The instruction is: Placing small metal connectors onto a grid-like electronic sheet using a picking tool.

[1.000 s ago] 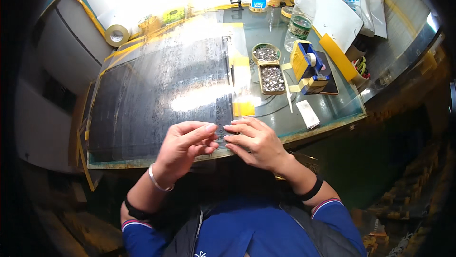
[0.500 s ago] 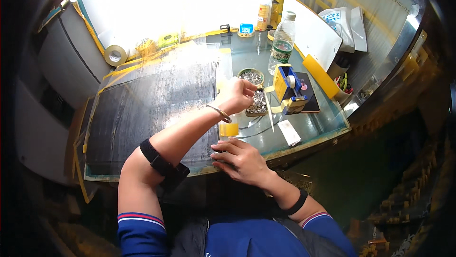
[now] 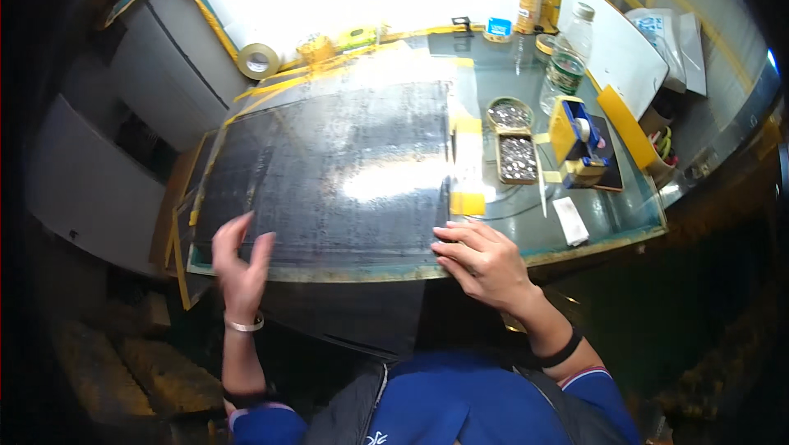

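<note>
Far left, on the bench edge: tape roll, tan, lying flat w/ hole up, well apart from the hands.

Left hand is at the near-left corner of the dark sheet, fingers spread & raised, palm toward the sheet; holds nothing. Blurred, so can't tell if fingertips touch the surface. Silver bangle on that wrist.

The dark sheet is big, glossy, lies flat on the glass-topped table, covers most of its left & middle; near edge overhangs toward the person. Yellow tape strips run along its right edge.

Right hand rests flat at the sheet's near-right corner, fingers out & slightly splayed, pressing down on sheet edge, nothing gripped. Black band on that wrist.

Right of the sheet, containers: small round tin, open, full of small silvery bits; touching it on the near side, rectangular tray, open, also filled w/ small silvery pieces, kind not discernible. Behind them, clear plastic bottle w/ white cap, upright; fill level unclear. Just right of the tray, blue-yellow tape dispenser w/ white roll inside. Near the table's front edge, small white slip lying flat.
</note>
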`<state>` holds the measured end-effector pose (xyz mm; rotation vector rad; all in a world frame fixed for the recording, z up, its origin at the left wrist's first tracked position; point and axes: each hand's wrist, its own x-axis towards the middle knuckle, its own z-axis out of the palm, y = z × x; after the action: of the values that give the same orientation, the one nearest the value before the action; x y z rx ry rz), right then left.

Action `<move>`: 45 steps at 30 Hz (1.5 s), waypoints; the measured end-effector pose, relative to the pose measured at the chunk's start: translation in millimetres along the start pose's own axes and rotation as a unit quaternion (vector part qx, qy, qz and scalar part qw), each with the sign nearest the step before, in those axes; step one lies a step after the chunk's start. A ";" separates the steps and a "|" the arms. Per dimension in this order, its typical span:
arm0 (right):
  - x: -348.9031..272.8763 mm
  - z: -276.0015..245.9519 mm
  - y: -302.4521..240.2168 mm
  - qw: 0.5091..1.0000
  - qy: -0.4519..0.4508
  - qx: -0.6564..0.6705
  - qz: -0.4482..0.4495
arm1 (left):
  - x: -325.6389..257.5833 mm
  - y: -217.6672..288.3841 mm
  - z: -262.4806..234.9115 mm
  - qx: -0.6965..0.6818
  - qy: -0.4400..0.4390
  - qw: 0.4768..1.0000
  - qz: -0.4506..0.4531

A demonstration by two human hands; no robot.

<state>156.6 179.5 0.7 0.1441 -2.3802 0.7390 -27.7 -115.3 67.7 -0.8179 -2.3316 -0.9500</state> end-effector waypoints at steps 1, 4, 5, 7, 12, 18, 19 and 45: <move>0.5 -0.7 0.4 1.000 0.002 -0.011 -0.007 | -24.4 -28.6 -13.7 -0.025 0.098 0.991 -0.083; 3.4 -5.0 -3.5 0.999 -0.002 -0.030 -0.014 | -97.7 -53.6 -51.3 -0.237 -0.002 0.902 -0.362; 5.3 -4.8 -6.5 0.999 -0.004 -0.035 -0.013 | -118.1 -54.3 -51.9 -0.192 -0.114 0.867 -0.445; 9.3 -4.9 -10.7 0.998 -0.023 -0.058 -0.012 | -146.7 -47.3 -40.8 -0.270 -0.363 0.733 -0.508; 10.1 -1.0 -7.2 0.996 -0.033 -0.073 -0.028 | -138.5 11.7 5.9 -0.523 -0.468 0.566 -0.433; 6.2 -5.0 -4.9 0.998 -0.030 -0.052 -0.009 | -93.5 -8.3 -52.2 -0.467 -0.286 0.672 -0.498; 6.5 -6.2 -6.3 0.998 -0.031 -0.049 -0.001 | -90.4 -14.6 -69.0 -0.465 -0.205 0.687 -0.519; 17.0 -0.2 -18.5 0.995 -0.065 -0.074 0.034 | -184.8 -308.5 -165.0 -0.315 0.355 0.775 -0.416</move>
<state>148.4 165.5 19.8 0.0487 -2.5651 0.5970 -74.1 -479.1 -80.8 0.4613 -1.6030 -2.0311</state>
